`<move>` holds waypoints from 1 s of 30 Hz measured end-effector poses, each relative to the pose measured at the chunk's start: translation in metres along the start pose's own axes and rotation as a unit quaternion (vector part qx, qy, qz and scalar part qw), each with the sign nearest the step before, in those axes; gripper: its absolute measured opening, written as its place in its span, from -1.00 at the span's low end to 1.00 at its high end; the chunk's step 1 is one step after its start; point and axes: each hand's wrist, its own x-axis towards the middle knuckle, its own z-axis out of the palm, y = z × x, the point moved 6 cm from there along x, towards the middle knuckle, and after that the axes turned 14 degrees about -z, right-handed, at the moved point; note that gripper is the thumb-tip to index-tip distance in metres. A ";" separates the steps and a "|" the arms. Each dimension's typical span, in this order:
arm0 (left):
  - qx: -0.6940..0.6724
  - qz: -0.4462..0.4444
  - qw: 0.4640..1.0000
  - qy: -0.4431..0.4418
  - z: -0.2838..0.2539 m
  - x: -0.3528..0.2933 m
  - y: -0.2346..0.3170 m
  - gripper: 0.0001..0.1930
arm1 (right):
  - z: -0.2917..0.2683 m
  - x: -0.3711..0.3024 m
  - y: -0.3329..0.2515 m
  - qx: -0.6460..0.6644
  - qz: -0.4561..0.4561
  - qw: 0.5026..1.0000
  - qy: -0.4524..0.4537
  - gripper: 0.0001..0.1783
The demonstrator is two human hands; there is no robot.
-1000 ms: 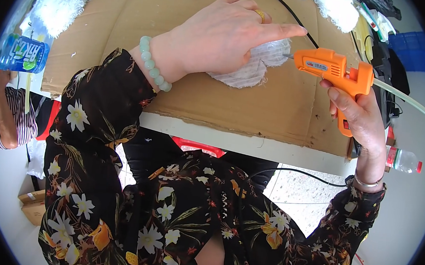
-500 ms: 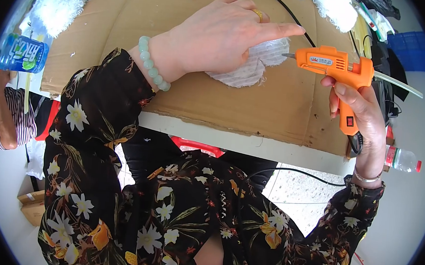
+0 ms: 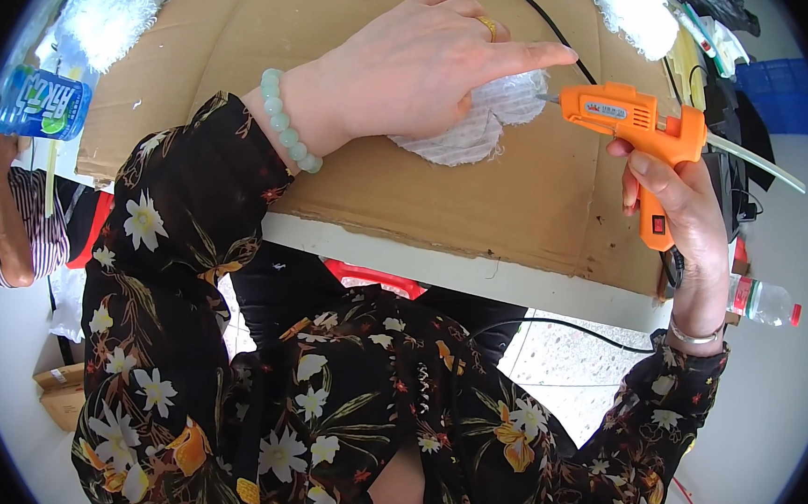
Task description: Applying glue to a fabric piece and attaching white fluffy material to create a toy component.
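A white, quilted, fluffy-edged piece with a notch, roughly heart-shaped [image 3: 464, 136], lies on the brown cardboard [image 3: 380, 189]. My left hand [image 3: 426, 71] reaches over it from the left, index finger stretched out to the right and thumb apart from it. The other fingers bend away and are partly hidden, as is the part of the piece beneath the hand. In my right hand [image 3: 675, 191] is an orange hot glue gun [image 3: 620, 110], my fingers wrapped round its handle. Its nozzle points left at the piece's right edge. A pale glue stick [image 3: 757, 162] sticks out of its back.
White fluffy material [image 3: 112, 7] lies at the far left, with more [image 3: 636, 20] at the far right. A blue-labelled bottle [image 3: 40, 103] stands left; a clear bottle [image 3: 761, 300] is at right. A black cord [image 3: 551, 23] crosses the cardboard. Another person's arm [image 3: 13, 215] shows at left.
The glue gun has shifted slightly to the left with my right hand, bringing its nozzle nearer the white piece. My left hand has hardly moved.
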 end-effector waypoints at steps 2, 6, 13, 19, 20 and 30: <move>0.002 -0.002 1.000 -0.014 -0.003 0.002 -0.002 -0.16 | 0.002 -0.004 -0.002 -0.018 -0.001 1.000 0.001 -0.62; 0.018 0.005 0.996 -0.085 -0.011 0.000 -0.001 -0.21 | 0.007 -0.004 -0.005 -0.010 0.003 1.000 -0.004 -0.63; 0.012 0.012 0.998 -0.068 -0.013 0.000 -0.002 -0.21 | 0.019 -0.002 -0.012 -0.005 0.006 1.000 -0.019 -0.61; 0.007 0.010 0.998 -0.069 -0.013 0.002 0.001 -0.22 | 0.009 -0.007 -0.012 0.001 -0.005 1.000 -0.009 -0.56; 0.006 0.009 0.997 -0.070 -0.012 0.002 0.000 -0.22 | 0.007 -0.007 -0.011 -0.001 -0.005 1.000 -0.007 -0.56; 0.013 0.008 0.997 -0.073 -0.016 0.002 0.001 -0.23 | 0.008 -0.009 -0.015 -0.034 -0.010 0.999 -0.009 -0.56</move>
